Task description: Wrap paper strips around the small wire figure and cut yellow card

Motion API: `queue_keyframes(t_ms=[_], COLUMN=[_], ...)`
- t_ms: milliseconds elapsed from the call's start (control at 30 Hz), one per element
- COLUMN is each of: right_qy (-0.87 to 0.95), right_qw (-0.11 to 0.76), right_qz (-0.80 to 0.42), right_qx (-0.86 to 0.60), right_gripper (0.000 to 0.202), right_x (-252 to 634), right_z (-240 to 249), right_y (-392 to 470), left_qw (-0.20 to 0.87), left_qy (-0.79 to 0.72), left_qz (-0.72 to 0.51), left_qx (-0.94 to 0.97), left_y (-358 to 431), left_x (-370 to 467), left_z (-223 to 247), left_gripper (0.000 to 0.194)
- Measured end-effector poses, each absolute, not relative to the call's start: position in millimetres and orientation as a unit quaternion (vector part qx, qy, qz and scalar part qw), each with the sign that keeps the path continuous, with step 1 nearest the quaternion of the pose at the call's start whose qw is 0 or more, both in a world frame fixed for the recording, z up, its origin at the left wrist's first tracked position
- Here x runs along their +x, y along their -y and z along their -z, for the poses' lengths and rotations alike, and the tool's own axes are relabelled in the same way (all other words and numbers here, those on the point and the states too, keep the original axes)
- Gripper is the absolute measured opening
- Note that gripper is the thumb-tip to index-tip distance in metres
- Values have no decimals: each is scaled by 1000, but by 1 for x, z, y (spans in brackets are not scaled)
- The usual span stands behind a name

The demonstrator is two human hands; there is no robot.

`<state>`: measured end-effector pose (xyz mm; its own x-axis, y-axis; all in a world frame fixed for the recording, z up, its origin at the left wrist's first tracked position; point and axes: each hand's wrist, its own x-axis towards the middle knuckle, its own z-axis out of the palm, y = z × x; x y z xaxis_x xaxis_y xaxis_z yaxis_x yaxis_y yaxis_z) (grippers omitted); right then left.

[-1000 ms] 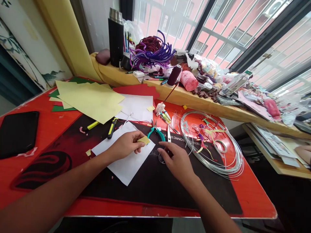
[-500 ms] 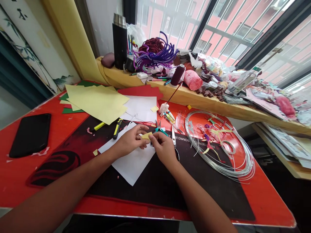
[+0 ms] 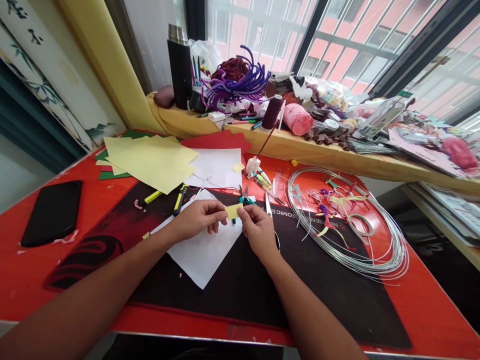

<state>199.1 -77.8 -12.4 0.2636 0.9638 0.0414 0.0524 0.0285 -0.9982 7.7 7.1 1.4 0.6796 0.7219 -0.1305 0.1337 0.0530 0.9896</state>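
A small piece of yellow paper [image 3: 233, 212] is stretched between my two hands. My left hand [image 3: 204, 218] pinches its left edge, and my right hand [image 3: 258, 227] pinches the right edge between thumb and finger. Beneath them a white paper sheet [image 3: 206, 265] lies at an angle on the black desk mat [image 3: 240, 300]. Just beyond my right hand are teal-handled pliers [image 3: 245, 197]. Scissors [image 3: 268, 205] lie beside that hand, partly hidden by it. A yellow-and-black utility knife [image 3: 180, 199] rests past my left hand.
At right lies a coil of silvery wire [image 3: 390, 255] with colourful scraps inside it. Yellow paper sheets [image 3: 153, 160] are stacked at back left, near a black phone [image 3: 52, 212]. A small white bottle [image 3: 252, 166] stands at the back. The cluttered sill [image 3: 232, 130] holds a black thermos [image 3: 179, 70].
My left hand has closed its fingers onto the yellow paper's left edge, and the piece now lies flatter between both hands. The view has shifted slightly.
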Motion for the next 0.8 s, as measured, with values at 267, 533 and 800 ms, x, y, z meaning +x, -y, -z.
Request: queue_keyframes(t_ms=[267, 533, 800], right_qy=[471, 475, 444], right_qw=[532, 514, 541], right_qz=[-413, -419, -448], right_qx=[-570, -578, -557], right_gripper=[45, 47, 45], right_x=[199, 200, 201], right_z=[12, 8, 4], right_y=[80, 80, 79], left_qw=[627, 592, 570], left_qy=[-337, -359, -363], left_qz=[-236, -278, -277], left_qx=[661, 666, 684], left_y=[-5, -2, -2], left_x=[9, 10, 9], left_z=[-2, -6, -7], left_gripper=[35, 31, 28])
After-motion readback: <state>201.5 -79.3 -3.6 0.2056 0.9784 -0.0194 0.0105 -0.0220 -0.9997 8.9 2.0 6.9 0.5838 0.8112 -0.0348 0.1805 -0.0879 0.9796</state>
